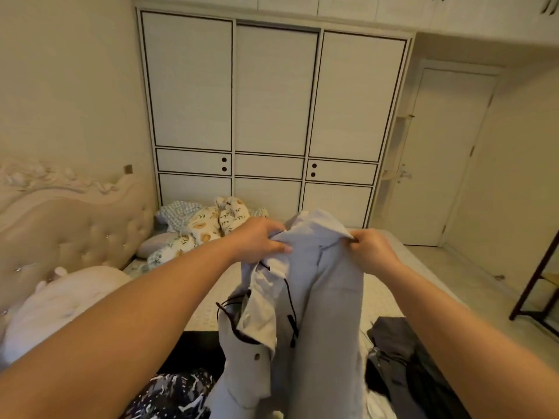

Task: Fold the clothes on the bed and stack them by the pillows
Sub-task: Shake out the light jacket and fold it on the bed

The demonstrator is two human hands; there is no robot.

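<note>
Head view: left hand (260, 240) and right hand (370, 249) are gripping a pale grey garment (317, 297), holding it above the bed (208, 309); dark clothes (399, 358) are lying unfolded; no stack is showing by the pillows (60, 300).

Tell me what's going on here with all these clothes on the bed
A person is holding up a light grey garment over the bed, the left hand and right hand each gripping its top edge. It is not folded yet. A dark grey garment and a black-and-white patterned one lie below, still unfolded.
</note>
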